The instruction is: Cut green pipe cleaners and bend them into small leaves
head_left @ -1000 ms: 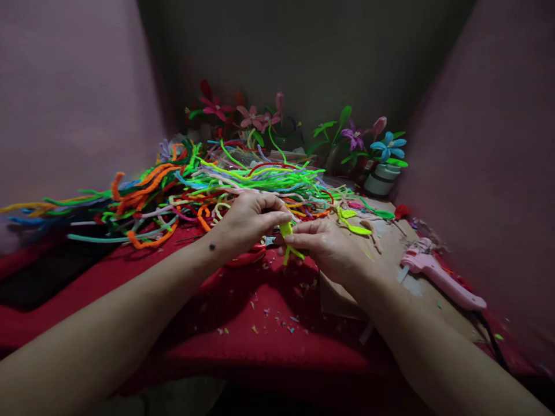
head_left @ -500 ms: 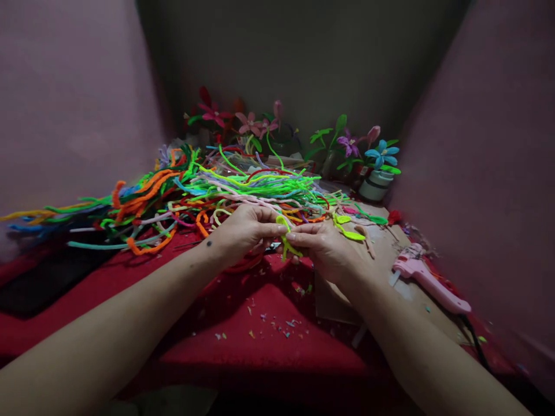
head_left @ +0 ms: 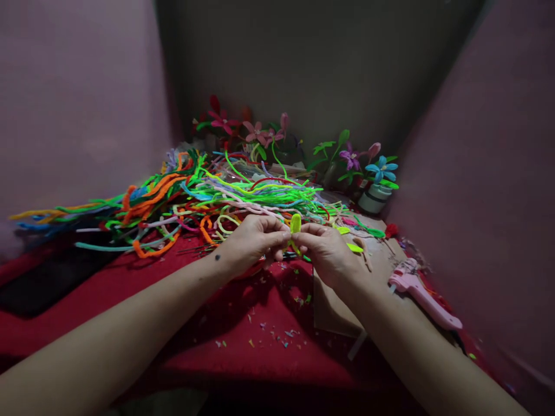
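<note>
The left hand (head_left: 255, 242) and the right hand (head_left: 323, 248) meet above the red cloth (head_left: 217, 346), thumbs and forefingers pinched shut on the yellow piece (head_left: 295, 224) between them. Its rounded loop stands upright just above the fingertips, and a little more of it shows below them; the rest is hidden by the fingers. Beyond the left fingers lies the heap of stems (head_left: 269, 193), green, orange, pink and other colours, trailing off well to the left of that hand. A dark flat thing (head_left: 47, 283) lies on the cloth, well apart from the left fingers and nearer the left forearm. Small scraps (head_left: 290, 334) are scattered on the cloth on the near side of the fingertips. To the right of the right fingers, yellow leaves (head_left: 355, 248) lie near the cardboard (head_left: 333, 306), which reaches partly under the right wrist. The pink glue gun (head_left: 427, 294) rests farther right, beside the right forearm. Well beyond the fingers, at the back, stand fuzzy flowers, among them a blue flower (head_left: 381, 169) at a pale jar (head_left: 374, 198).
</note>
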